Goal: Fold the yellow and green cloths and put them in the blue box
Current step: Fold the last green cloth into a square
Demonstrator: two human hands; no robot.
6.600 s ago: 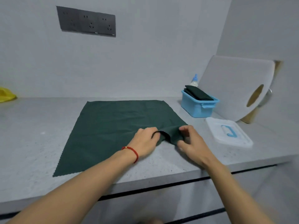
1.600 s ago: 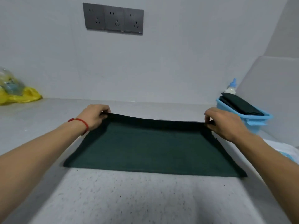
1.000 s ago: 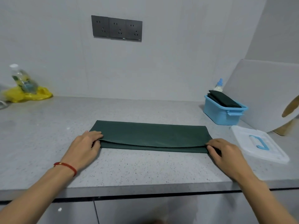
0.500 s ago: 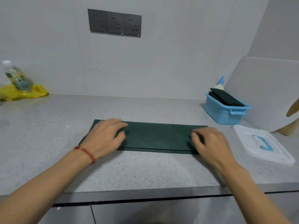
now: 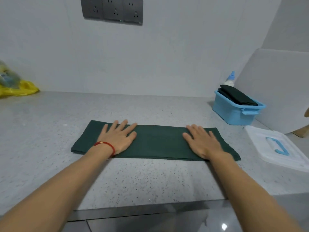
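Observation:
A dark green cloth (image 5: 158, 141) lies folded into a long narrow strip on the grey countertop. My left hand (image 5: 118, 136) presses flat on its left part, fingers straight and spread. Flat on the strip's right part rests my right hand (image 5: 202, 141). The blue box (image 5: 234, 113) stands at the back right with a folded dark cloth (image 5: 237, 97) inside it. A yellow bundle (image 5: 18, 89), cloth or bag I cannot tell, lies at the far left by the wall.
The box's white lid (image 5: 277, 148) with a blue handle lies right of the cloth. A small bottle (image 5: 229, 80) stands behind the box, and a large white board (image 5: 275, 84) leans on the right wall. The countertop's front edge (image 5: 150, 210) runs below my forearms.
The green cloth has gone from spread flat to a narrow folded strip. In the last half second both hands flattened out on it, fingers straight.

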